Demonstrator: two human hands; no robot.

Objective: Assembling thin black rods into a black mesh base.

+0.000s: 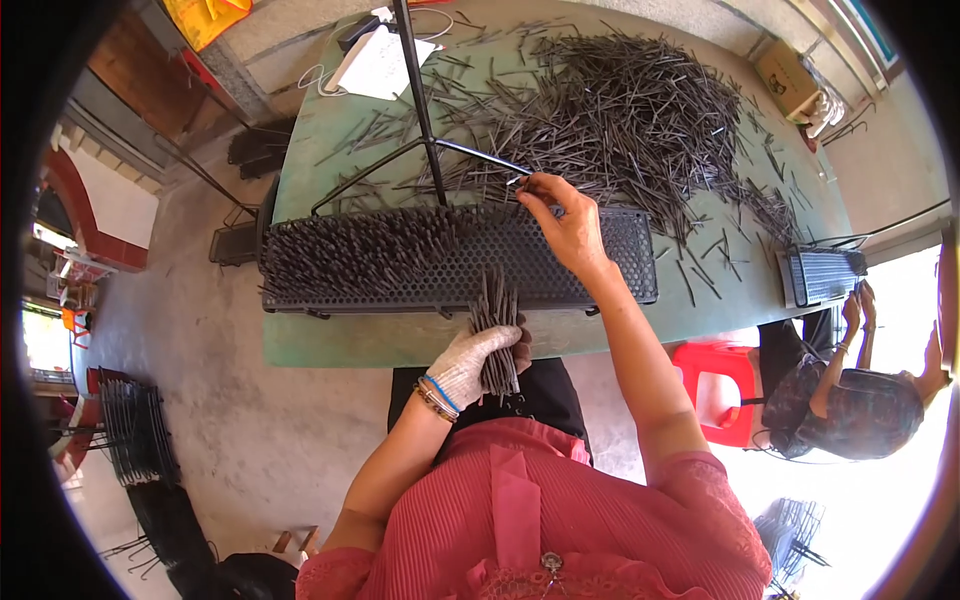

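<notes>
My left hand, in a pale knit glove with bracelets at the wrist, is closed round an upright bundle of thin dark sticks at the table's near edge. My bare right hand is raised over the black perforated rack, beside its bent metal handle. Thumb and forefinger pinch together there; what is between them is too small to make out. Dark sticks stand densely in the left part of the rack's holes, while bare holes show on the right.
A large heap of loose sticks covers the back of the green table. White paper lies at the back left. At right, another person works at a second rack, beside a red stool. Stacked racks stand left.
</notes>
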